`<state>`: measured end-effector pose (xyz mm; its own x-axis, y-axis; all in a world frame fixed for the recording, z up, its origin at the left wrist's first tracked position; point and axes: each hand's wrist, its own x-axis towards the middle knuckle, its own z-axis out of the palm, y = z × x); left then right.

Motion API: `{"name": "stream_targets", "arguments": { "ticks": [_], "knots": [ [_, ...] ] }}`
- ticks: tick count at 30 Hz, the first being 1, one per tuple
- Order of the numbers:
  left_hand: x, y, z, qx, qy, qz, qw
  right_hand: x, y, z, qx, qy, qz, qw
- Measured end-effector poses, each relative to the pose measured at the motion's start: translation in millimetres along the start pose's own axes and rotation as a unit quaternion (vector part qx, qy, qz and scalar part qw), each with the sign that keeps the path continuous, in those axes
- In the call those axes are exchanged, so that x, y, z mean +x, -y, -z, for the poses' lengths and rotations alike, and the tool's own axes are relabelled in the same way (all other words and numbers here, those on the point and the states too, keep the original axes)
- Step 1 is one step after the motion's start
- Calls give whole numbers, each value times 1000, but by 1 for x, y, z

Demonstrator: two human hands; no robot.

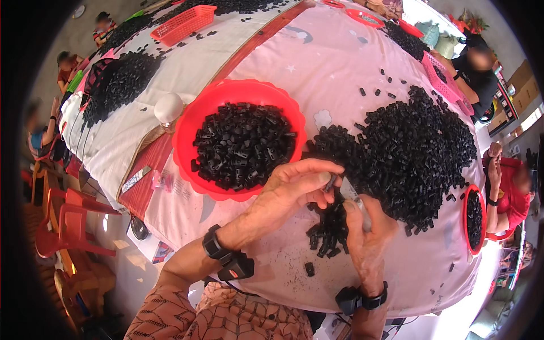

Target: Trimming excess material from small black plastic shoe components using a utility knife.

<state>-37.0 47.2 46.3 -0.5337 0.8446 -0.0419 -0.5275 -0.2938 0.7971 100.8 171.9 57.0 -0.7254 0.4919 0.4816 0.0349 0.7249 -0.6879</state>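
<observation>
Black part (331, 182) pinched by left fingers (317, 166), blade (348, 190) gripped by right fingers (355, 221), pink tablecloth (317, 85), red chair (75, 225) on floor (127, 262)

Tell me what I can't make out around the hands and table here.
All in the head view:
Small part in the left hand: mostly covered by that hand.
Tool in the right hand: grip partly covered by that hand.
Red bowl: its floor, buried under black pieces.
Far heap: cut off by the top edge.
</observation>
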Motion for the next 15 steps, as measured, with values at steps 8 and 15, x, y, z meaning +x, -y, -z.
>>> {"name": "stream_targets", "arguments": {
  "ticks": [8, 15],
  "knots": [
    [3, 7, 6, -3, 53, -10, 999, 0, 5, 1, 2, 56, 47, 997],
    [2, 7, 6, -19, 71, -5, 997, 0, 0, 0, -15, 53, 70, 996]
  ]
}}
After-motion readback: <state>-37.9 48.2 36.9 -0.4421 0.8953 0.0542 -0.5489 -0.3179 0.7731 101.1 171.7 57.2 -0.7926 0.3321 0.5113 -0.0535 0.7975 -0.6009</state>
